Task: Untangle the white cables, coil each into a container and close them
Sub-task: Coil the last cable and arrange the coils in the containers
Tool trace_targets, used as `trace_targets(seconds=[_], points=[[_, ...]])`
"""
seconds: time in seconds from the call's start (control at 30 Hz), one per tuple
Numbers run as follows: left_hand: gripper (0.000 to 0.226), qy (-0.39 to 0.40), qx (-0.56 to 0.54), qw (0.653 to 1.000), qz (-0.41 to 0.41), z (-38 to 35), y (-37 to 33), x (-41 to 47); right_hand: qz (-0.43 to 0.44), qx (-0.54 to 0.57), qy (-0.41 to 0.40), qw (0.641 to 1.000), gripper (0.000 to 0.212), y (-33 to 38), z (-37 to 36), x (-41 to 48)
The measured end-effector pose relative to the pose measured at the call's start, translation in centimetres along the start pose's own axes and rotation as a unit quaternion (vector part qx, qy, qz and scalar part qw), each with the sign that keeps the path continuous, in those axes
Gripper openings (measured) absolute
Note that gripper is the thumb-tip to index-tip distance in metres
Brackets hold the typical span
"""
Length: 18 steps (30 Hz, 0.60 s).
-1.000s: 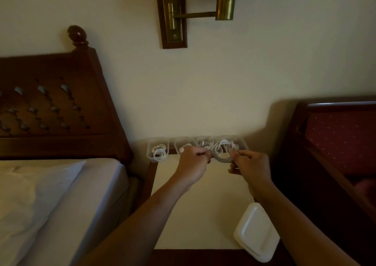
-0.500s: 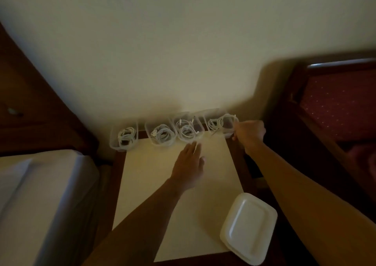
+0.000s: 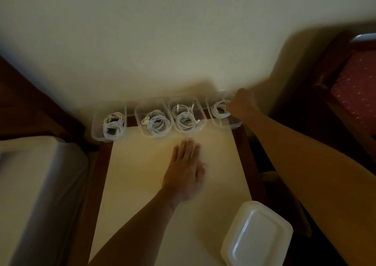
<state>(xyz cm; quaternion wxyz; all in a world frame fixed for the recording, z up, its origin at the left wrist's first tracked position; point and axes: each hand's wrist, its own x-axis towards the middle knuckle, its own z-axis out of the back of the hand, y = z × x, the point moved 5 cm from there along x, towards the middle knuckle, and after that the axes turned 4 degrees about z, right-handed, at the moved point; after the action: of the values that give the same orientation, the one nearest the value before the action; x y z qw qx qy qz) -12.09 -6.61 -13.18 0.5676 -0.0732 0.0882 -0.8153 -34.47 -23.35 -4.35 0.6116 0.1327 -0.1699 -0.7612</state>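
Left hand (image 3: 188,164) is down flat on the cream tabletop (image 3: 142,184): palm down, fingers straight and close together, nothing in it, fingertips pointing at the row of tubs along the wall. Right hand (image 3: 242,105) is stretched out to the far right corner, knuckles up over the fourth container (image 3: 225,126). Its fingers dip down right at the fourth cable (image 3: 218,111), but they're hidden and blurred, so I can't tell whether it grips that coil or only touches it.

And there's the line-up, counting from the bed side! First container (image 3: 95,131) sits a little apart, with the first cable (image 3: 114,126) coiled inside. Second container (image 3: 140,111) and third container (image 3: 201,113) stand just beside each other, holding the second cable (image 3: 157,123) and the third cable (image 3: 185,120), and the third coil's plug ends stick up towards the wall. All four tubs are clear and open-topped, each with its white coil lying in it.

At the near right corner a white lid (image 3: 256,237) lies on the table, reaching out past the cream top. A bed (image 3: 30,184) lies to the left, a red-cushioned chair (image 3: 358,87) to the right, and a pale wall (image 3: 162,42) rises behind.
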Motion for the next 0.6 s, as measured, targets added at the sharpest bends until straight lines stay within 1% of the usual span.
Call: trace_targets(seconds=[0.07, 0.13, 0.17, 0.3, 0.47, 0.53, 0.57, 0.6], points=[[0.070, -0.002, 0.002, 1.000, 0.002, 0.0, 0.0, 0.0, -0.002, -0.022, -0.015, 1.000, 0.028, 0.2, -0.6, -0.2], [0.070, -0.002, 0.000, 1.000, 0.004, -0.1, 0.1, 0.0, -0.007, -0.038, -0.028, 0.999, 0.013, 0.2, -1.0, -0.4], [0.070, -0.002, -0.001, 1.000, 0.004, -0.1, 0.2, 0.0, -0.005, -0.042, -0.034, 0.999, 0.010, 0.2, -1.2, -0.5], [0.071, -0.003, 0.004, 1.000, 0.006, -0.3, 0.3, 0.2, 0.008, -0.066, -0.043, 0.997, 0.013, 0.1, -1.6, -0.9], [0.070, -0.007, 0.003, 1.000, 0.006, -0.6, 0.5, 0.3, 0.023, -0.084, -0.051, 0.995, 0.032, 0.0, -1.5, -1.2], [0.070, -0.010, -0.001, 1.000, 0.008, -0.6, 0.5, 0.4, 0.042, -0.068, -0.081, 0.993, 0.025, 0.4, -0.9, -1.6], [0.069, -0.011, -0.002, 1.000, 0.010, -0.6, 0.5, 0.4, 0.041, -0.046, -0.103, 0.993, 0.020, 0.4, -0.5, -1.9], [0.069, -0.011, -0.003, 1.000, 0.012, -0.6, 0.5, 0.4, 0.030, -0.018, -0.119, 0.992, 0.020, 0.3, -0.3, -2.4]])
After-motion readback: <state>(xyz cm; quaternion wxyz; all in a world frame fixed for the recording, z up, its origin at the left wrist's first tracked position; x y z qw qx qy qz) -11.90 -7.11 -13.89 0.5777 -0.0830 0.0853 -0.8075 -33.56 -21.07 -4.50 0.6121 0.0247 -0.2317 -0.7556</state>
